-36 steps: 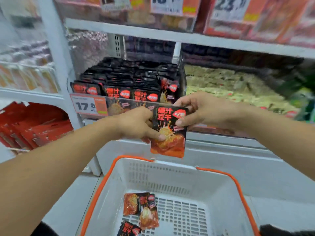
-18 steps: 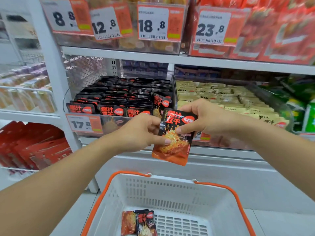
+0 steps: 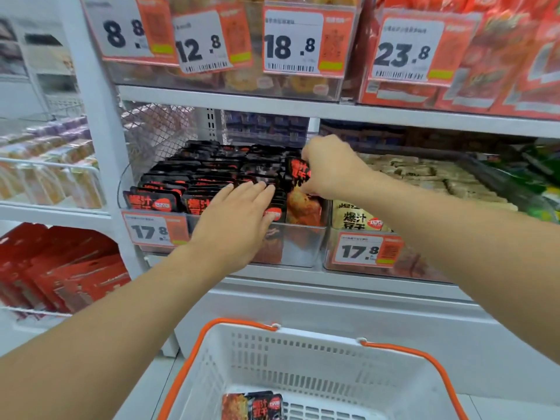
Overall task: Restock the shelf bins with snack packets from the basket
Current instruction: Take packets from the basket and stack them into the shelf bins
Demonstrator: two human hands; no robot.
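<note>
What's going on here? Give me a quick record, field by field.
Right hand: grips a black-and-red packet, lowering it into the clear bin
Left hand: fingers flat on the packet rows
Bin: nearly full
Basket: white, orange handles; a few packets left
Bin's price tag: 17.8

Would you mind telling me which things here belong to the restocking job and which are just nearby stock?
Part of the job:
- black snack packet, pinched by the right hand
- clear bin of matching packets, which the left hand presses flat
- white basket
- spare packets in the basket

Just nearby:
- yellow packets in the next bin
- red bags, lower left
- price tags above
</note>
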